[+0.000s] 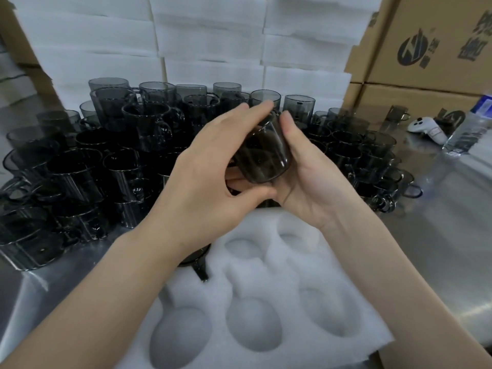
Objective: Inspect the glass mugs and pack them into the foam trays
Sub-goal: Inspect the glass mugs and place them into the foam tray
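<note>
Early stage: both hands, left hand (213,166) and right hand (306,179), cradle one smoky mug (262,153) for inspection over foam tray (266,267) (one mug (195,258) seated, visible pockets otherwise empty); dozens of mugs (106,155) wait on tabletop (439,249).

Left hand (202,179) and right hand (306,179) cupped together, fingers curled in a grip.

- On your right, cardboard boxes (436,41) with dark blue printed logos stand stacked against the back.
- Just below them you see a white handheld controller (426,127) lying on the steel table (452,235).
- Beside it stands a clear plastic water bottle (472,126), upright.
</note>
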A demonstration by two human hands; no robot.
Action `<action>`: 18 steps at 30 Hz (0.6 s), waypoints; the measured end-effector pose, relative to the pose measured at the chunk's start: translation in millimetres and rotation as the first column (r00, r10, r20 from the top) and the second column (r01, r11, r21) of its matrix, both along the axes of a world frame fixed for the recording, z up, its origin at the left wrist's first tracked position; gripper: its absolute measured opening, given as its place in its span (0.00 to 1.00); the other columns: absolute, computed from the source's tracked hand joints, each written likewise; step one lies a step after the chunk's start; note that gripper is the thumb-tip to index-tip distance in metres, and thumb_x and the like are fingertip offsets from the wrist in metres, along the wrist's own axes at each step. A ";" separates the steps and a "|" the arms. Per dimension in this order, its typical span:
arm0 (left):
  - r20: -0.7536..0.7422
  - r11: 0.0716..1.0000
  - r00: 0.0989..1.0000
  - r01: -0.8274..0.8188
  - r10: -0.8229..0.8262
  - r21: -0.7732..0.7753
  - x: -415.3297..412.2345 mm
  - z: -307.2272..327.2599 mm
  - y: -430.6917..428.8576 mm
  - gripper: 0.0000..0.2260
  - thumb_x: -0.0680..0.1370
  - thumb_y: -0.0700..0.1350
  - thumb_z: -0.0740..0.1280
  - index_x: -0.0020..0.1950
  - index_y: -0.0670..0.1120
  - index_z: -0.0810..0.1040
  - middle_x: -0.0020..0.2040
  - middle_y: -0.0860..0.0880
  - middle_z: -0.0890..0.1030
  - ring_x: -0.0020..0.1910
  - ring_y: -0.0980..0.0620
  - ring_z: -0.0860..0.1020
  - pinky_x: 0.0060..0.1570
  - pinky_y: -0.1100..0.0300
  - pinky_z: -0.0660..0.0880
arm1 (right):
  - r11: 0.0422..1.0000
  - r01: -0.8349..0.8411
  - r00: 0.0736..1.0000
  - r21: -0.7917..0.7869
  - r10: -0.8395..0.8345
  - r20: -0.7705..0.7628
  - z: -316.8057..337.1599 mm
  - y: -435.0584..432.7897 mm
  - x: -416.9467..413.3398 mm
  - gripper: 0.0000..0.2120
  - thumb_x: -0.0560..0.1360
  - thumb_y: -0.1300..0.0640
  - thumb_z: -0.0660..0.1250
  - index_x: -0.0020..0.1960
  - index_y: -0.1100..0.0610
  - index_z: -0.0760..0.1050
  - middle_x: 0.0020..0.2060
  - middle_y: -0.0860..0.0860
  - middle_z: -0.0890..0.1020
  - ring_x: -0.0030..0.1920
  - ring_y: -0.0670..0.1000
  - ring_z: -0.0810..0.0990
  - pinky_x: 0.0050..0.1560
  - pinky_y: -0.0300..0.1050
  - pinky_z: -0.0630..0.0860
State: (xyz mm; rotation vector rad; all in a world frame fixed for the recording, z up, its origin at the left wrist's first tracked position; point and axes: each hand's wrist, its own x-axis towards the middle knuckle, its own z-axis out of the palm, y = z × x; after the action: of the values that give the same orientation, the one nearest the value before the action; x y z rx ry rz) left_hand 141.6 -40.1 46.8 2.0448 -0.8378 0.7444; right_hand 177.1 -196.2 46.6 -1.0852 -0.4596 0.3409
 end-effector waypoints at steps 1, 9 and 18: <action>0.008 1.000 1.000 -0.007 0.007 0.006 -0.2 0.2 0.0 0.36 0.67 0.42 0.77 0.73 0.42 0.68 0.70 0.51 0.72 0.72 0.53 0.68 0.72 0.58 0.64 | 0.999 0.040 0.999 0.003 -0.040 0.007 -0.2 1.8 -0.5 0.19 0.78 0.44 0.60 0.50 0.55 0.85 0.48 0.57 0.85 0.47 0.56 0.85 0.44 0.48 0.82; 0.144 0.988 0.982 0.106 -0.121 0.111 -4.8 -2.4 -3.9 0.28 0.71 0.35 0.75 0.69 0.40 0.71 0.72 0.44 0.70 0.73 0.50 0.67 0.74 0.50 0.62 | 0.981 0.192 0.981 0.021 -0.193 0.013 -2.4 -0.3 4.9 0.12 0.81 0.56 0.61 0.48 0.55 0.83 0.44 0.54 0.84 0.46 0.53 0.81 0.45 0.47 0.80; -0.109 0.994 0.991 0.087 -0.079 0.069 3.2 -0.3 -0.9 0.27 0.73 0.39 0.71 0.69 0.46 0.65 0.77 0.45 0.61 0.78 0.46 0.58 0.75 0.44 0.56 | 0.999 0.046 0.999 -0.014 -0.046 0.005 2.3 -5.5 -0.7 0.20 0.77 0.48 0.64 0.60 0.63 0.77 0.51 0.58 0.82 0.51 0.56 0.82 0.46 0.55 0.81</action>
State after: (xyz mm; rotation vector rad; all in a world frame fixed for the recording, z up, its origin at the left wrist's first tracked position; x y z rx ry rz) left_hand 144.8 -41.0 46.5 2.0815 -0.8958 0.5609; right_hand 176.4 -201.7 48.9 -1.1086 -0.4365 0.3011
